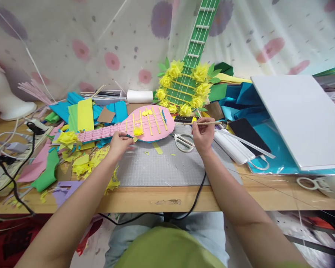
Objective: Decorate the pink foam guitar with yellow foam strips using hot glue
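Observation:
A pink paper guitar [117, 128] with yellow strips and a yellow paper flower [138, 131] on its body lies across the grey cutting mat [156, 167]. Just below its lower edge, my left hand [120, 143] pinches a small yellow paper petal [135, 139] at the fingertips. To the right of the guitar, my right hand [204, 134] is closed around a thin wooden stick [206, 123], which points left toward the body. White-handled scissors [184, 143] lie beside that hand, and a black and yellow cutter [185, 119] is behind them.
A green paper guitar [181, 87] ringed with yellow flowers leans at the back. Yellow paper scraps [86, 163] and a power strip [22, 152] crowd the left. On the right are a power bank [234, 147], a phone [248, 134] and a white board [298, 119].

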Motion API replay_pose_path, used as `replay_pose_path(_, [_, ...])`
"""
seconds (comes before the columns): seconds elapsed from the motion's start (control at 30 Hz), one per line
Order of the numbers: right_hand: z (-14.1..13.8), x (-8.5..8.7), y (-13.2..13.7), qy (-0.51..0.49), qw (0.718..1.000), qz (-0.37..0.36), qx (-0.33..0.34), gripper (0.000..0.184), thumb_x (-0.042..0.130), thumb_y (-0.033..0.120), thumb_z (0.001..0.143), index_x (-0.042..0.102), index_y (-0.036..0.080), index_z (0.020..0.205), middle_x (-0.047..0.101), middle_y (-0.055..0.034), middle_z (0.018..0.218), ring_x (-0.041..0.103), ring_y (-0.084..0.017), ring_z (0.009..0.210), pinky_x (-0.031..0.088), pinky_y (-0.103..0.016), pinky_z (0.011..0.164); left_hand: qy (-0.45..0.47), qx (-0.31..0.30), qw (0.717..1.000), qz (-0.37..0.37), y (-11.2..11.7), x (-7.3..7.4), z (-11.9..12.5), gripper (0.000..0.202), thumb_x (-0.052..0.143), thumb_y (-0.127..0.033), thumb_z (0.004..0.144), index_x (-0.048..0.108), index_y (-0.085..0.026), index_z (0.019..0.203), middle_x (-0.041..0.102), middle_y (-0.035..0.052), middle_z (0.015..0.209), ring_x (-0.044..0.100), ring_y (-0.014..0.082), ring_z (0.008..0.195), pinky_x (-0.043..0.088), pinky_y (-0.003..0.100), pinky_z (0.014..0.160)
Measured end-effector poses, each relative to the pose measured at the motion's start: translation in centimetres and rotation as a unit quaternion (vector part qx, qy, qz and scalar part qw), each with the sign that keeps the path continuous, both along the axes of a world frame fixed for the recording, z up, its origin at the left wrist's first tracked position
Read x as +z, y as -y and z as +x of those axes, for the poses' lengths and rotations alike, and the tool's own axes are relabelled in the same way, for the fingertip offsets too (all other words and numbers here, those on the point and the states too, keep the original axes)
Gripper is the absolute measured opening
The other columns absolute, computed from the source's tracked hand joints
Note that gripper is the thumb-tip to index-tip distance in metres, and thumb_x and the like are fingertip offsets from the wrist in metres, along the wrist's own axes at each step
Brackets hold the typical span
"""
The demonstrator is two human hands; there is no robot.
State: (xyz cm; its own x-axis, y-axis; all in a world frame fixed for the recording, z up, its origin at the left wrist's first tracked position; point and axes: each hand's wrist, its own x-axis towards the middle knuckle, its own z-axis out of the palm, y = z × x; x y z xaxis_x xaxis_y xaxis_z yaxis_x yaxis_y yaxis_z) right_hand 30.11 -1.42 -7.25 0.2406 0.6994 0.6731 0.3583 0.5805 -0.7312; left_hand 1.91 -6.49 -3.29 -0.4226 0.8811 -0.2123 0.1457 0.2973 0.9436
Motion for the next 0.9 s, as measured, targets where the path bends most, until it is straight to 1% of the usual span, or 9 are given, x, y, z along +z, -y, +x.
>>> replay_pose_path(0.1, [0.0,-0.1,0.1,-0.009,0.999,0.016,-0.030,0.024,0.052,0.042,0.084,0.044,0.021,0.093,0.049,-0.0011,0.082,0.054,-0.011,0.067,0.048,-0.026,0.059,0.032,0.010,0.999,0.003,-0.2,0.1,0.1,0.044,0.068,-0.006,0.054,0.036,-0.020,0.082,0.056,-0.0042,0.062,0.062,0.0150,0.059,0.054,0.030,0.054])
replay_pose_path(0.2, [-0.2,0.2,0.4,-0.004,1.000,0.013,-0.027,0.024,0.051,0.044,0.084,0.044,0.022,0.091,0.049,-0.0018,0.082,0.053,-0.012,0.065,0.047,-0.027,0.057,0.058,0.012,0.998,-0.035,-0.5,0.4,0.2,0.041,0.068,-0.008,0.054,0.038,-0.020,0.079,0.057,-0.0027,0.063,0.062,0.0146,0.057,0.052,0.029,0.054])
replay_pose_path(0.27, [-0.4,0.3,0.7,-0.005,1.000,0.003,-0.017,0.025,0.051,0.045,0.084,0.044,0.022,0.089,0.048,-0.0026,0.082,0.052,-0.012,0.065,0.046,-0.028,0.057,0.064,0.010,0.996,-0.063,-0.6,0.7,0.3,0.037,0.069,-0.010,0.053,0.042,-0.018,0.077,0.059,0.0000,0.066,0.062,0.0142,0.058,0.049,0.026,0.052])
replay_pose_path(0.37, [-0.7,0.5,0.9,-0.013,1.000,-0.008,-0.002,0.024,0.052,0.044,0.083,0.043,0.023,0.088,0.048,-0.0026,0.083,0.051,-0.012,0.063,0.046,-0.028,0.055,0.073,0.013,0.994,-0.078,-0.6,0.9,0.4,0.030,0.068,-0.010,0.053,0.048,-0.016,0.074,0.061,0.0027,0.068,0.062,0.0137,0.058,0.046,0.023,0.048])
replay_pose_path(0.5, [-0.7,0.9,1.0,-0.058,0.998,0.020,0.010,0.022,0.053,0.039,0.084,0.038,0.024,0.088,0.046,0.0007,0.083,0.050,-0.008,0.057,0.046,-0.025,0.051,0.100,0.030,0.990,-0.095,-0.6,0.8,0.5,0.017,0.066,-0.010,0.058,0.055,-0.012,0.071,0.063,0.0048,0.069,0.062,0.0114,0.057,0.045,0.020,0.046])
replay_pose_path(0.6, [-0.8,1.6,1.3,-0.117,0.991,0.051,0.034,0.019,0.049,0.036,0.087,0.033,0.025,0.087,0.044,0.0034,0.083,0.050,-0.006,0.051,0.046,-0.024,0.048,0.128,0.045,0.985,-0.104,-0.8,0.8,0.7,0.012,0.065,-0.008,0.061,0.057,-0.011,0.070,0.064,0.0043,0.069,0.061,0.0092,0.055,0.045,0.018,0.044])
replay_pose_path(0.67, [-1.0,2.1,1.6,-0.135,0.988,0.059,0.046,0.020,0.048,0.035,0.088,0.031,0.025,0.086,0.043,0.0046,0.081,0.050,-0.005,0.050,0.048,-0.024,0.047,0.145,0.051,0.982,-0.111,-0.9,0.9,0.8,0.011,0.066,-0.008,0.062,0.057,-0.012,0.068,0.063,0.0035,0.068,0.060,0.0084,0.053,0.044,0.016,0.042])
replay_pose_path(0.77, [-1.5,2.4,2.1,-0.126,0.989,0.045,0.056,0.021,0.049,0.036,0.087,0.030,0.026,0.085,0.043,0.0046,0.080,0.052,-0.006,0.051,0.049,-0.024,0.048,0.158,0.058,0.978,-0.127,-1.1,1.0,0.9,0.009,0.065,-0.009,0.066,0.056,-0.013,0.066,0.062,0.0025,0.066,0.060,0.0075,0.052,0.044,0.016,0.043])
replay_pose_path(0.9, [-2.1,2.0,2.5,-0.108,0.991,0.017,0.081,0.022,0.049,0.036,0.087,0.031,0.025,0.084,0.043,0.0037,0.082,0.053,-0.006,0.053,0.049,-0.024,0.046,0.174,0.046,0.976,-0.126,-1.2,0.9,0.9,0.009,0.064,-0.011,0.067,0.056,-0.014,0.068,0.063,0.0018,0.067,0.060,0.0070,0.053,0.045,0.016,0.045])
